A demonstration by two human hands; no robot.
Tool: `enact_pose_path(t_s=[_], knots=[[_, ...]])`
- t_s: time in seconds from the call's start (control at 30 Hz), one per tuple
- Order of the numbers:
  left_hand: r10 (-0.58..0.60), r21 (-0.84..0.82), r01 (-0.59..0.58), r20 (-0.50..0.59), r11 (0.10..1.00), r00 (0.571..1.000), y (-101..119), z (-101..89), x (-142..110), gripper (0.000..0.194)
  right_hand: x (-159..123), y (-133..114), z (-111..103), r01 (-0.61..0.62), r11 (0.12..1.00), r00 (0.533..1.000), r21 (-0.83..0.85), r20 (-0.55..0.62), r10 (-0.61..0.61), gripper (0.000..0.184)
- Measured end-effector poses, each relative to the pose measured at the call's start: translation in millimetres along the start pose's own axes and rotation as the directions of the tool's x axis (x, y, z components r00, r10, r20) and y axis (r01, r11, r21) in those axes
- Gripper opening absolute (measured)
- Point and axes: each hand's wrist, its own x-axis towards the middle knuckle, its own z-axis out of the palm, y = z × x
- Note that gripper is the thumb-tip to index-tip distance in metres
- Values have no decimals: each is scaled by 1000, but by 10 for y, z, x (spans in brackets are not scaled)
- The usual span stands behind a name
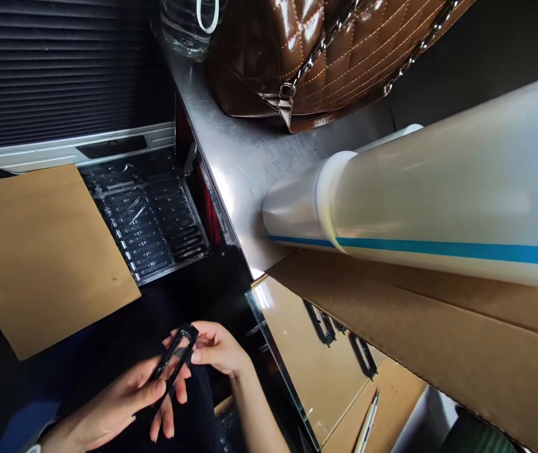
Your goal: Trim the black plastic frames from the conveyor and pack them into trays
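A small black rectangular plastic frame with a long opening is held up between my two hands, tilted. My left hand grips its lower end between thumb and fingers, with some other fingers stretched out below it. At the frame's upper end, my right hand pinches it between thumb and forefinger. What fills the frame's opening, if anything, I cannot make out. Both hands are over my dark-clothed lap, left of the glass-topped board.
Similar black frames and a pen lie on the right surface. A clear tray of black parts sits partly under brown cardboard. A large plastic-wrapped roll, a brown quilted bag and a bottle occupy the metal table.
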Motion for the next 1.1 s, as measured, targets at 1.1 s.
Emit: enact_pose_path(t_s=[1.1], knots=[[469,970,135,-218,204,856,225,-672,30,40,296,-32,-266,-155,988,899,-2,-415,140,47]])
